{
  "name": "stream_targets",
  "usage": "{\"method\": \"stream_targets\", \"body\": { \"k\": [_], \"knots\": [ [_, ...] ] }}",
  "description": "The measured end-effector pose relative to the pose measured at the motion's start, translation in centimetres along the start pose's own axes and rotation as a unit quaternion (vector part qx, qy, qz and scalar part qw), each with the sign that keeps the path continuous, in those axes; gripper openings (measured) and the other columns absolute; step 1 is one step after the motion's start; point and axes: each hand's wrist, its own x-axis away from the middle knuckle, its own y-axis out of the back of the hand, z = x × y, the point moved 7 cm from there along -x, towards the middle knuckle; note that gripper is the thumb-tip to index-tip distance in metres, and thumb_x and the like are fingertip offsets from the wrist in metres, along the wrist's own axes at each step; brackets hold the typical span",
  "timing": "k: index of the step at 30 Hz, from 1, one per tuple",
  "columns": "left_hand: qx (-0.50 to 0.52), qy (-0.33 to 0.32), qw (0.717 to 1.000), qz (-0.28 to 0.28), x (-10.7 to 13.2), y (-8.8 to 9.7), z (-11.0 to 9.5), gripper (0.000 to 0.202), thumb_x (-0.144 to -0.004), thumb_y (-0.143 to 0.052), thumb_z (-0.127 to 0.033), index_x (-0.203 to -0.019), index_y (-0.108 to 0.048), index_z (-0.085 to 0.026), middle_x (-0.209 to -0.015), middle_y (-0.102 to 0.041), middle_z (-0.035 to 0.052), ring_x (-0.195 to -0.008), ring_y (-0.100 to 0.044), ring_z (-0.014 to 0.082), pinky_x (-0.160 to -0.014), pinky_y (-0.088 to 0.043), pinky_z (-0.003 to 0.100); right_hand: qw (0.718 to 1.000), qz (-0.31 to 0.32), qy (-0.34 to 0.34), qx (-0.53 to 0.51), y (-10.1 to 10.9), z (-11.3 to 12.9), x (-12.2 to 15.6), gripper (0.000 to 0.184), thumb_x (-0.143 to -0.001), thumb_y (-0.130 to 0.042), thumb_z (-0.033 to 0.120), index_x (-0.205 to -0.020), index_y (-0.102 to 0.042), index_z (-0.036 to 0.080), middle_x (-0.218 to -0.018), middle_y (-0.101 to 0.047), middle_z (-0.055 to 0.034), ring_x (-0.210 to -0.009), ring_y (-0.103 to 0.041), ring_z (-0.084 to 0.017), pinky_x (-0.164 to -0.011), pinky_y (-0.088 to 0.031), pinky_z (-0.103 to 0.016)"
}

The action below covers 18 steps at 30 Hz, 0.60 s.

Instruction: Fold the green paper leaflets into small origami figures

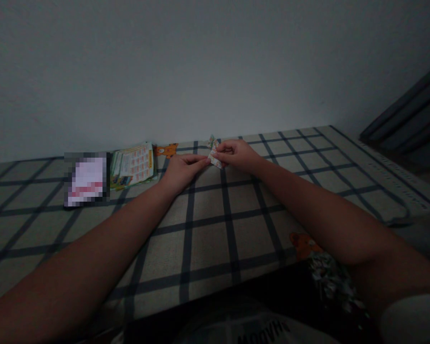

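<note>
Out over the checked cloth, both hands meet at a small folded piece of printed paper, white with coloured print and green at its upper end. My left hand pinches its lower left edge between thumb and fingers. From the other side my right hand grips it, fingers curled and thumb pressed on it. The paper stands tilted, and part of it is hidden behind the right fingers. To the left of my left hand lies a stack of printed sheets, green and white with rows of small red print.
A blurred-out flat device with a bright screen lies left of the sheets. The checked cloth reaches back to a plain wall. Crumpled paper pieces lie near my right forearm at the front. A dark ridged object stands far right.
</note>
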Motion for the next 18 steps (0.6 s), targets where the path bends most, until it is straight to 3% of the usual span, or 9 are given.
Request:
{"method": "stream_targets", "body": {
  "k": [4,8,18],
  "knots": [
    [0.022,-0.009,1.000,-0.020,-0.08,0.16,-0.03,0.036,-0.072,-0.086,-0.052,-0.090,-0.086,-0.022,-0.092,-0.082,0.0083,-0.089,-0.075,0.0255,-0.088,-0.058,0.036,1.000,-0.004,-0.002,0.010,0.24,-0.09,-0.16,0.028,-0.085,-0.075,0.042,-0.088,-0.068,0.015,-0.079,-0.070,-0.0033,-0.067,-0.063,-0.013,-0.064,-0.053,-0.025],
    [0.038,-0.013,0.998,-0.050,-0.18,0.50,-0.03,0.034,-0.072,-0.087,-0.050,-0.089,-0.085,-0.021,-0.092,-0.082,0.0082,-0.089,-0.074,0.0247,-0.090,-0.057,0.036,0.999,-0.003,-0.012,0.046,0.44,-0.05,-0.10,0.032,-0.093,-0.066,0.045,-0.086,-0.069,0.014,-0.068,-0.065,-0.0014,-0.061,-0.058,-0.011,-0.057,-0.047,-0.023],
    [0.078,-0.008,0.996,-0.041,-0.38,0.31,0.49,0.037,-0.071,-0.088,-0.051,-0.089,-0.084,-0.019,-0.093,-0.081,0.0097,-0.089,-0.074,0.0241,-0.094,-0.056,0.038,0.996,-0.007,0.018,0.091,0.53,0.44,-0.14,0.029,-0.088,-0.067,0.042,-0.083,-0.069,0.013,-0.070,-0.065,-0.0021,-0.065,-0.058,-0.012,-0.064,-0.046,-0.025]
  ]
}}
